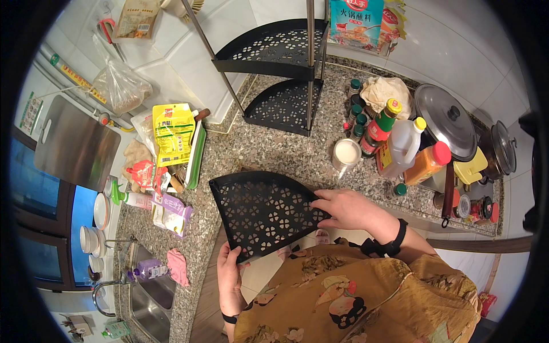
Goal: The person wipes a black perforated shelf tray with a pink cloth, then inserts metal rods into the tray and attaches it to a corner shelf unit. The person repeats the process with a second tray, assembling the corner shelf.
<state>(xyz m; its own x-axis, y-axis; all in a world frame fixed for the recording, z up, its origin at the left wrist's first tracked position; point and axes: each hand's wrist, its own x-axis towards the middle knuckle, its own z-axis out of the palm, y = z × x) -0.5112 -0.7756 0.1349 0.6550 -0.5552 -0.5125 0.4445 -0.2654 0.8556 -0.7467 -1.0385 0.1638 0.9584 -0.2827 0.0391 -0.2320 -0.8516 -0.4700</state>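
Observation:
Between my hands is a black quarter-round shelf tray [266, 214] with clover-shaped holes, tilted over the counter's front edge. My left hand [230, 271] grips its near corner, thumb on top and fingers underneath. At the right end, my right hand [346, 208] pinches the rim between thumb and fingers. Beyond it, in the corner, stands a corner rack [280, 106] with metal posts and two similar black tiers; its top runs out of view.
Right of the rack are spice jars [355, 111], a sauce bottle [380, 128], a plastic jug [400, 148], a white cup [346, 153] and a lidded pan [446, 120]. Leftward lie a yellow seasoning bag [173, 134], a purple packet [171, 214] and a sink [151, 306].

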